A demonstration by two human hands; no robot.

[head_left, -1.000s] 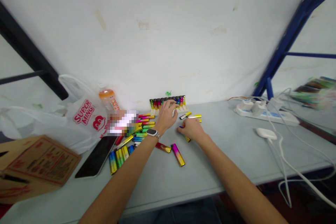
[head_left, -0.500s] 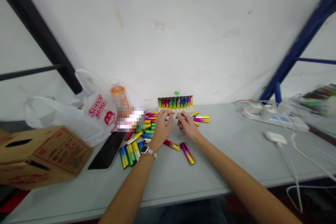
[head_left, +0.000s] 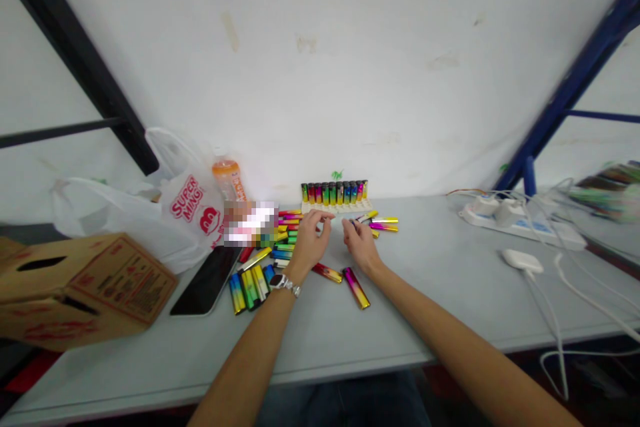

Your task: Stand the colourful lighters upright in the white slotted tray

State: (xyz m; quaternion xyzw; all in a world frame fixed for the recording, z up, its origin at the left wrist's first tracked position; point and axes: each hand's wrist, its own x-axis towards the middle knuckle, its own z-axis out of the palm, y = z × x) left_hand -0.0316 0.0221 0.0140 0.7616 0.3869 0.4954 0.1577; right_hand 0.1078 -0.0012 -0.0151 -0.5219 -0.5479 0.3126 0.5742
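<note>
My left hand (head_left: 311,239), with a watch (head_left: 283,285) on its wrist, hovers over the right side of a loose pile of shiny multicoloured lighters (head_left: 283,247). Its fingers stretch to the right with the thumb apart, and I see nothing held in them. Opposite it, my right hand (head_left: 361,244) has curled fingers; whatever is in them, if anything, is hidden. A few lighters (head_left: 384,227) lie just beyond the right hand. Behind both hands, a row of lighters (head_left: 334,193) stands upright in a pale holder (head_left: 345,207). A magenta-and-gold lighter (head_left: 357,287) lies nearer to me.
To the left are a phone (head_left: 206,281), a cardboard box (head_left: 85,290), a white plastic bag (head_left: 175,220) and an orange-capped bottle (head_left: 229,179). On the right lie a white power strip (head_left: 525,227), a charger (head_left: 523,260) and loose cables. A wall rises behind the table (head_left: 430,300).
My right hand has drawn slightly away from the left, widening the gap between them, and its fingers are curled more tightly. The left hand stays nearly in place.
</note>
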